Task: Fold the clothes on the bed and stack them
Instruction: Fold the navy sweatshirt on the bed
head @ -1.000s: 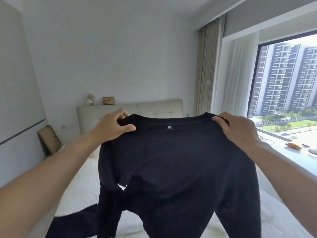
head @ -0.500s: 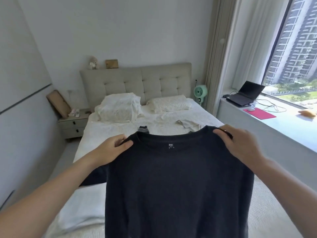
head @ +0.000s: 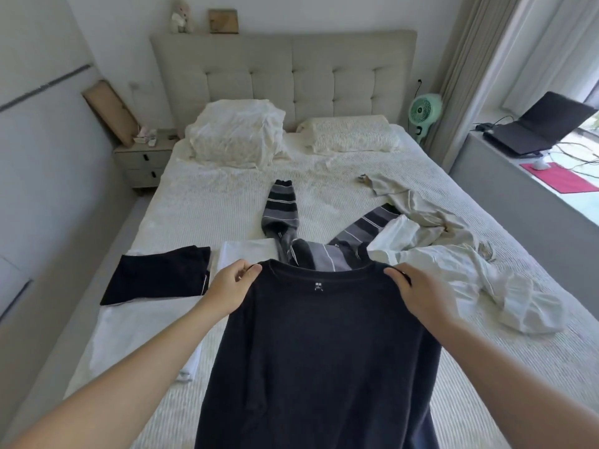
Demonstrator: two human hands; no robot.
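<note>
A dark navy long-sleeved top [head: 321, 351] hangs spread out in front of me over the bed [head: 210, 202]. My left hand [head: 231, 285] pinches its left shoulder and my right hand [head: 418, 293] grips its right shoulder. Behind it lie a grey striped garment [head: 282, 212], a crumpled white shirt [head: 470, 277] and a beige garment [head: 418, 205]. To the left, a folded black piece [head: 158, 275] rests on a white folded cloth [head: 139, 328].
Two pillows [head: 236, 134] lie against the padded headboard [head: 285, 69]. A nightstand [head: 144, 162] stands at the left, a green fan [head: 423, 111] at the right. The window ledge [head: 505, 176] on the right carries a laptop [head: 541, 128] and a red mat.
My view has tilted down from the wall and window to the bed. Both hands have lowered the dark top, which now hangs straight with the sleeves hidden.
</note>
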